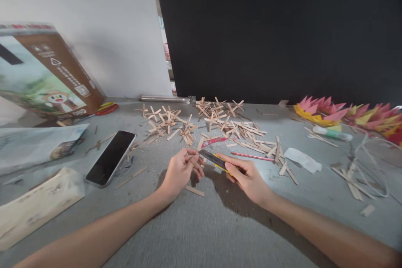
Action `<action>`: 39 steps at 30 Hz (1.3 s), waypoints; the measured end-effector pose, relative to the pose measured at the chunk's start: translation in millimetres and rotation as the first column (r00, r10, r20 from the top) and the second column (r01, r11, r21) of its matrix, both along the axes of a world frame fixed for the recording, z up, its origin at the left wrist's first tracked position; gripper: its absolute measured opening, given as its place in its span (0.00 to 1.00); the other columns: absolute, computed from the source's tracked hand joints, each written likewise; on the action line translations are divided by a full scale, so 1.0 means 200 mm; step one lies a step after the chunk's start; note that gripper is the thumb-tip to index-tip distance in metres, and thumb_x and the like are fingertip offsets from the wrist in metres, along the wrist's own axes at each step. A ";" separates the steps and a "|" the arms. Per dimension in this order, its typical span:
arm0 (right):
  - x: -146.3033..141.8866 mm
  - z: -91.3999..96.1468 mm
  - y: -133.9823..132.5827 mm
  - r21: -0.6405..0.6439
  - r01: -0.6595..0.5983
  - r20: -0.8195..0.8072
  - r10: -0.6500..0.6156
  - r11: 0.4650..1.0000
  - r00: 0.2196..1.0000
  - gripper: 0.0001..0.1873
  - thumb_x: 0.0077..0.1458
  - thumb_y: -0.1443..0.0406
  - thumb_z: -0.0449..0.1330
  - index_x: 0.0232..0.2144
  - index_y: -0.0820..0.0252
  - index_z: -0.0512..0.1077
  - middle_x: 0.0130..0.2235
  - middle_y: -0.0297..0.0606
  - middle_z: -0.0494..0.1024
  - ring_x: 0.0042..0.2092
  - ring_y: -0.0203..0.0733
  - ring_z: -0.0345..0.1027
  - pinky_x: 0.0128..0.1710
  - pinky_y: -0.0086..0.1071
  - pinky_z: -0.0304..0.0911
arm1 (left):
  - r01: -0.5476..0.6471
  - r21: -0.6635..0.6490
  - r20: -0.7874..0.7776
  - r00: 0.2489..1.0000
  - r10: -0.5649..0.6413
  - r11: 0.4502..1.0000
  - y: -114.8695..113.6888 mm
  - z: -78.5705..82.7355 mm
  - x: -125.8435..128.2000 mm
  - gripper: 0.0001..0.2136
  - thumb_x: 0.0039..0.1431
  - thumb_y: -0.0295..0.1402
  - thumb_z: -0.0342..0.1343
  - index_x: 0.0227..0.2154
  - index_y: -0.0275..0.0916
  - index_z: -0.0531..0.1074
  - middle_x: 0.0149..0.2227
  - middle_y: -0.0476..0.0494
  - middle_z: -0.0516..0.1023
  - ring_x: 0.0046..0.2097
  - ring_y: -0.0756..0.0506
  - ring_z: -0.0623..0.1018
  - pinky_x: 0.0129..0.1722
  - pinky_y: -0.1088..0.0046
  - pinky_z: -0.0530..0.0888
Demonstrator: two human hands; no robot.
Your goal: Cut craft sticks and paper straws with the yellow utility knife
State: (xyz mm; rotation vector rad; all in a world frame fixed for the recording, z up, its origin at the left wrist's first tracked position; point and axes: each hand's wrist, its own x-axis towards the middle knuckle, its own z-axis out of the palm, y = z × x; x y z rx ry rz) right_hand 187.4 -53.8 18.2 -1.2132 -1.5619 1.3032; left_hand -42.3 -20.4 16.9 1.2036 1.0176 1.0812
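My left hand [182, 169] is closed in a pinch near the middle of the table, with a flat wooden craft stick [200, 143] sticking up from the fingertips. My right hand [248, 179] grips a black and yellow utility knife [216, 160]. Its blade end points left and meets the stick at my left fingertips; whether it cuts in, I cannot tell. Under my left hand lies a loose wooden stick [194, 191]. Just beyond my hands are a pink patterned pencil [253, 157] and a red strip [214, 141].
Crossed wooden sticks [165, 121] and loose sticks [248, 130] are heaped at the back. On the left are a phone [111, 159], red-yellow scissors [106, 109] and a printed box [53, 75]. A glue stick [332, 133], white paper [303, 159] and pink-yellow paper points [326, 111] lie right.
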 end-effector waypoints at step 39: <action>-0.01 0.00 0.00 0.050 0.084 -0.006 -0.084 0.995 0.996 0.30 0.70 0.50 0.54 0.64 0.62 0.72 0.26 0.30 0.63 0.28 0.36 0.52 0.29 0.31 0.48 | -0.084 0.033 -0.145 0.986 0.088 0.996 0.04 -0.06 -0.01 0.12 0.67 0.45 0.51 0.41 0.41 0.65 0.17 0.58 0.67 0.17 0.52 0.63 0.20 0.79 0.59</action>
